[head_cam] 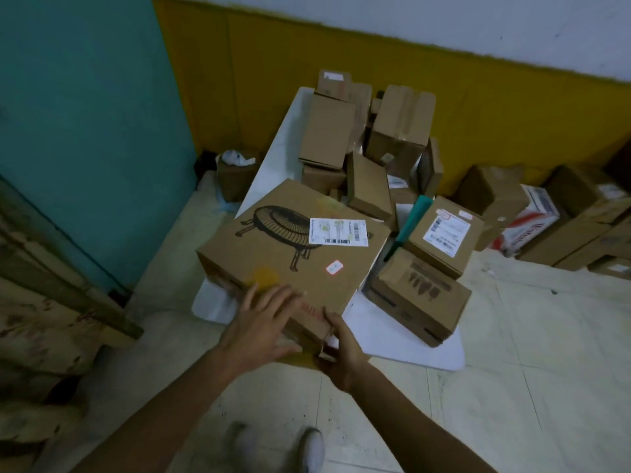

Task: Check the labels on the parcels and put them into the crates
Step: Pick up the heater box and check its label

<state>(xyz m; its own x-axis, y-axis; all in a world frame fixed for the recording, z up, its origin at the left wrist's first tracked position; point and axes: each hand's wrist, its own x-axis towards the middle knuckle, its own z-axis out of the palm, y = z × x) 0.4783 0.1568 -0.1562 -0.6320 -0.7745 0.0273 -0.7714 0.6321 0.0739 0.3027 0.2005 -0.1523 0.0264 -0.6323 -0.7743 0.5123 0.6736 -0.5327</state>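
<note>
A large flat cardboard parcel (290, 247) with a printed fan drawing and a white shipping label (338, 232) lies at the near end of a white table (392, 332). My left hand (263, 322) rests with spread, straight fingers on the parcel's near edge. At the parcel's near right corner, my right hand (341, 349) grips the cardboard, thumb on top and fingers underneath. To the right, a smaller labelled parcel (444, 233) sits on a longer brown box (420, 298). Several plain boxes (362, 141) are heaped at the table's far end. No crate is visible.
More cartons (563, 220) lie on the floor along the yellow wall at the right. A small brown bin (235, 175) stands left of the table, by a teal wall. Stacked worn material (44, 319) fills the left edge. Pale floor tiles and my shoes (280, 448) are below.
</note>
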